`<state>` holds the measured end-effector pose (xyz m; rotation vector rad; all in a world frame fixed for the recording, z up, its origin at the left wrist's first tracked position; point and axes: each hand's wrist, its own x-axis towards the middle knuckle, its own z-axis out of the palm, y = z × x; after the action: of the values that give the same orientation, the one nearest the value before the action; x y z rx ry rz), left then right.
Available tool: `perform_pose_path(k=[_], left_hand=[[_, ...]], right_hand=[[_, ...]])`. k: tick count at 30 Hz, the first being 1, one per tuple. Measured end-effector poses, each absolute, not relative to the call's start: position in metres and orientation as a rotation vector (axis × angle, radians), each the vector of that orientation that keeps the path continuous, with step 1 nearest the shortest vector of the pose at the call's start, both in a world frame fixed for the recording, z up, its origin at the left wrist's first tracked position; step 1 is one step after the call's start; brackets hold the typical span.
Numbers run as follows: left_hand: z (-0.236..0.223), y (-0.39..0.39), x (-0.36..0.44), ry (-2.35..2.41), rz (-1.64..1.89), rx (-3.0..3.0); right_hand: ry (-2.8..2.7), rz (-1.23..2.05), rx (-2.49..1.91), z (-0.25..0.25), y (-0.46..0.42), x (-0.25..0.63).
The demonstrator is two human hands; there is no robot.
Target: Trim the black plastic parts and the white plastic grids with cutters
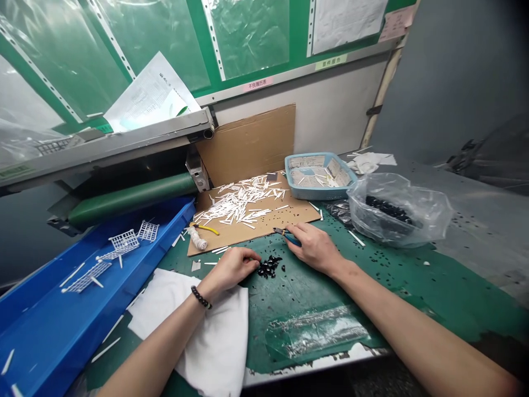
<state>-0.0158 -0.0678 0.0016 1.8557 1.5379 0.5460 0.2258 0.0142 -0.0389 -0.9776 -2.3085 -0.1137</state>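
Note:
My right hand (pixel 314 246) is wrapped round a pair of side cutters (pixel 291 237) with blue handles, the jaws pointing left over the green table mat. Beside it, my left hand (pixel 236 267) has thumb and fingers drawn together at the left edge of a small pile of shiny black pieces (pixel 269 266). Whatever is between those fingertips is too small to make out. A white cloth (pixel 219 336) lies under and in front of my left wrist. Just beyond the hands, many white sticks (pixel 242 201) are heaped on a flat cardboard sheet (pixel 223 236).
On the left is a long blue tray (pixel 136 286) with white plastic grids. Yellow-handled pliers (pixel 206 228) rest on the cardboard. A light-blue basket (pixel 318 193) stands at the back. To the right, a clear plastic bag (pixel 430 212) holds black pieces. Small black bits are scattered across the mat.

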Motion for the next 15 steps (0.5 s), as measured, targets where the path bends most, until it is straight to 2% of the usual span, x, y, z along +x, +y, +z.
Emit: perform_pose_path(k=[4,9,12,15], left_hand=[[0.004,-0.065,-0.015,1.493,0.369,2.181],[0.011,-0.057,-0.011,1.491,0.296,2.270],[0.013,-0.053,-0.008,1.528,0.374,2.111],[0.011,-0.050,-0.006,1.539,0.632,1.654]], right_hand=[[-2.313,-0.138,-0.990,-0.039,0.014,0.226],[-2.328,-0.140,-0.995,-0.038,0.013,0.226],[-2.282,-0.160,-0.980,-0.034,0.011,0.225],[-2.262,-0.174,-0.911,-0.027,0.006,0.224]])
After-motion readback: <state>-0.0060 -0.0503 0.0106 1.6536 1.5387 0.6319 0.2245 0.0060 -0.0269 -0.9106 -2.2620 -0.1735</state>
